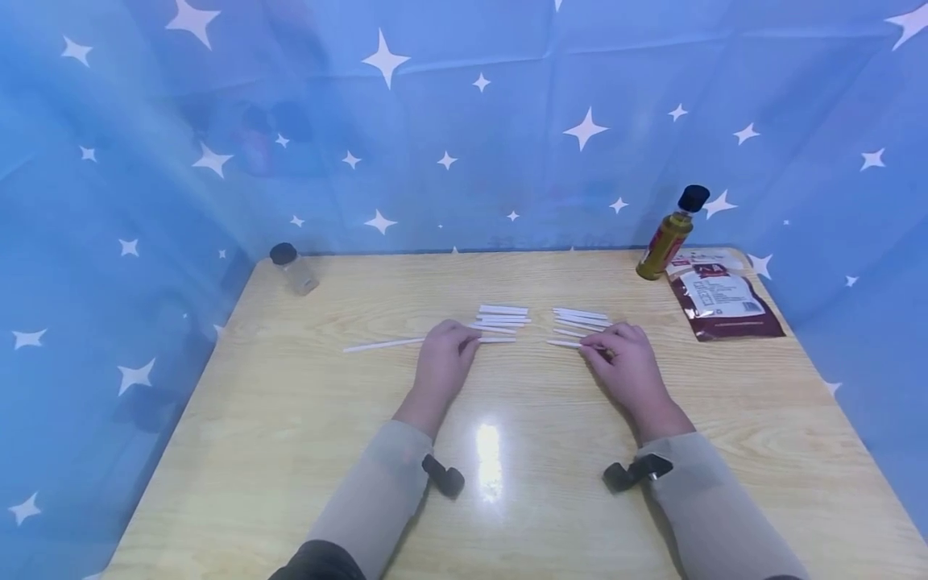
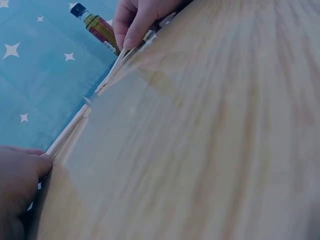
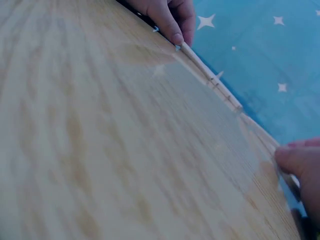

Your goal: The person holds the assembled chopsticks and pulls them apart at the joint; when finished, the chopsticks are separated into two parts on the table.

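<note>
My left hand (image 1: 444, 354) pinches the end of a thin white stick (image 1: 496, 340) that points right, low over the table. Opposite it, my right hand (image 1: 625, 362) pinches another white stick (image 1: 563, 344) between thumb and fingertips, its free end pointing left. Behind each hand, several similar white sticks lie side by side, a left row (image 1: 503, 310) and a right row (image 1: 582, 314), with a narrow gap between. One longer white stick (image 1: 384, 345) sticks out leftward from beside my left hand. In the left wrist view, my right hand (image 2: 142, 20) holds its stick tilted.
A bottle of yellowish-green liquid (image 1: 663, 246) with a black cap stands at the back right. Next to it lies a dark red and white packet (image 1: 718, 302). A small clear jar with a black lid (image 1: 296, 270) is at the back left. A blue star-patterned curtain (image 1: 464, 129) borders the table.
</note>
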Tool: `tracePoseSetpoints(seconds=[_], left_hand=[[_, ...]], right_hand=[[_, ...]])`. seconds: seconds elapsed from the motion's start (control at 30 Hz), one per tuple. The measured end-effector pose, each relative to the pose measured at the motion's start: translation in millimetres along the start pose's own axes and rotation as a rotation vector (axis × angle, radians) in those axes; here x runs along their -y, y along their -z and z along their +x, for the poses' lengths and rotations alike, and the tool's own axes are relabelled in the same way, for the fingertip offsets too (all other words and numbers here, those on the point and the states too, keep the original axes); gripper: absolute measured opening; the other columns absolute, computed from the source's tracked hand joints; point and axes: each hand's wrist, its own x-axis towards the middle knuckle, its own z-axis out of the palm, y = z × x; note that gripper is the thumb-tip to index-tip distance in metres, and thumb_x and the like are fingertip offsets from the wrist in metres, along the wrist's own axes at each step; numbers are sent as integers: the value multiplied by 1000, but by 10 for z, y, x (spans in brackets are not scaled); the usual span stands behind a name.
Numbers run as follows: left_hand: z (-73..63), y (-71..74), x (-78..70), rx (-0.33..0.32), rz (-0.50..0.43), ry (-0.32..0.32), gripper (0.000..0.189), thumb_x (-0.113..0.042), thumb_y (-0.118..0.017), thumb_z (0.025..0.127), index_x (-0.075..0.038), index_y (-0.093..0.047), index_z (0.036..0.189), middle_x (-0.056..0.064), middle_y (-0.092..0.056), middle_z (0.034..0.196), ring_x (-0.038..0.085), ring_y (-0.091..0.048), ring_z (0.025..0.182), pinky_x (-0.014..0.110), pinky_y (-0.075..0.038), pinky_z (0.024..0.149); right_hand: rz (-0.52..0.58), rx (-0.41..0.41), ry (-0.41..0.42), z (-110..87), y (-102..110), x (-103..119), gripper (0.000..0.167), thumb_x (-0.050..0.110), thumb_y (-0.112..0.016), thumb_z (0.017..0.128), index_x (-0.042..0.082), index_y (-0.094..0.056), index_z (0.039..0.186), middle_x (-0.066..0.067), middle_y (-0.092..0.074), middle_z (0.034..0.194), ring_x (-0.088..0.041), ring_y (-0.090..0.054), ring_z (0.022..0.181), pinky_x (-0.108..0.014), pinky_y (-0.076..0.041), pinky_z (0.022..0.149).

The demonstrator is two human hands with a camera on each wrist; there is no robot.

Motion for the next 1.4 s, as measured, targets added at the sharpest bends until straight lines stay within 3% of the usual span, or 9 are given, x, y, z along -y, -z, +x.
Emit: tracePoseSetpoints(seconds=[0.17, 0.6, 0.83, 1.0, 1.4], left_hand=[[-3, -16, 0, 3, 22, 15, 15, -21, -76, 102, -14, -81, 114, -1, -69, 106, 15, -65, 97, 27, -57, 86], [11, 31, -116, 16, -4, 12, 15, -18, -74, 103, -12, -80, 116, 1, -69, 112, 18, -66, 104, 27, -57, 91], [-52, 19, -72, -12, -41, -7, 16, -20, -75, 102, -12, -79, 116, 1, -67, 112, 17, -65, 102, 29, -57, 90], [-102, 15, -44, -45, -63, -34, 14, -19, -75, 102, -13, -80, 113, -1, -65, 108, 13, -62, 96, 25, -57, 82], [-109, 26, -39, -106, -63, -101, 11, -17, -74, 101, -14, -82, 108, -1, -68, 108, 15, -62, 95, 29, -56, 82]], right_hand=[[-49, 32, -24, 7, 2, 34, 7, 8, -84, 92, 8, -82, 99, -8, -65, 98, -30, -52, 96, -42, -39, 82], [-57, 23, -27, 5, 69, 75, 7, 5, -82, 93, 7, -82, 101, -11, -65, 99, -32, -52, 96, -44, -38, 82], [-54, 34, -51, -24, 39, 79, 9, 7, -81, 94, 8, -81, 103, -8, -65, 98, -28, -52, 96, -41, -38, 81], [-96, 48, -19, -35, 10, 101, 10, 12, -79, 96, 9, -80, 105, -7, -66, 99, -28, -54, 95, -44, -43, 80], [-113, -9, 56, 5, -42, 210, 14, 14, -77, 96, 7, -80, 107, -8, -68, 99, -31, -57, 96, -48, -48, 83]])
